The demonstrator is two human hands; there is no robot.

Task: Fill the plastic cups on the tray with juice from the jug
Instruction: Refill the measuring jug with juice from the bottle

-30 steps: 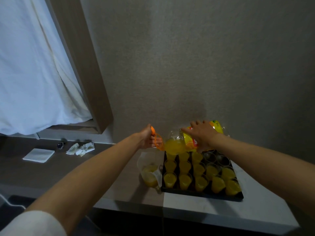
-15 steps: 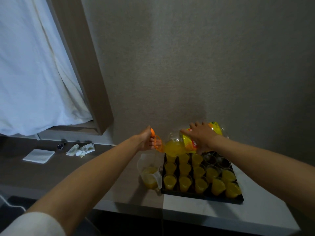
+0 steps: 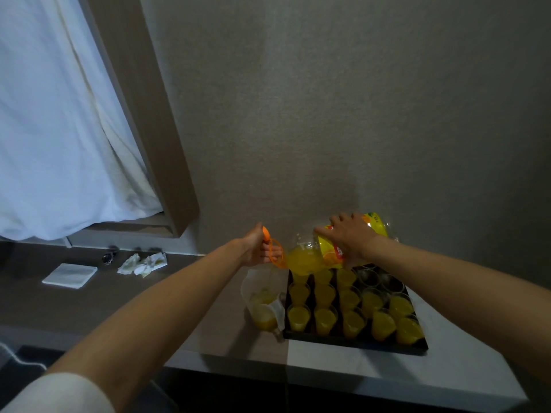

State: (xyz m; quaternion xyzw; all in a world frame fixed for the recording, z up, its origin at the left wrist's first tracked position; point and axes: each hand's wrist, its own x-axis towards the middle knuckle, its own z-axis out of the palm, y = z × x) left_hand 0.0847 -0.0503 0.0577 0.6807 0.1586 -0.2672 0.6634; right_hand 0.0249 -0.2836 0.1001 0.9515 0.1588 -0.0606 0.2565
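A head-worn camera looks down at a grey counter in the lower half of the frame. At lower right sits a black tray [image 3: 354, 344] packed with small clear plastic cups [image 3: 325, 318] in rows. Most are already full of orange juice: the three nearer rows look filled all the way across. In the far row, towards the right, at least two empty cups [image 3: 368, 277] remain, dark and see-through; the rest of that row is partly hidden by the bottle. By this reckoning the job is nearly done, with only those last cups left.

Just left of the tray, touching or almost touching its edge, stands the jug [image 3: 264, 305], a clear plastic measuring jug holding a shallow layer of juice.

Above the tray's far left corner, both hands hold a large juice bottle [image 3: 310, 257] tipped on its side, neck pointing left over the jug. It is clear, with a yellow and red label, and juice pools at its neck. The left hand [image 3: 258, 248] has its fingers curled through the orange ring handle [image 3: 275, 253] at the neck. The right hand [image 3: 351, 235] lies across the bottle's body, its fingers spread and wrapped over the label to steady it
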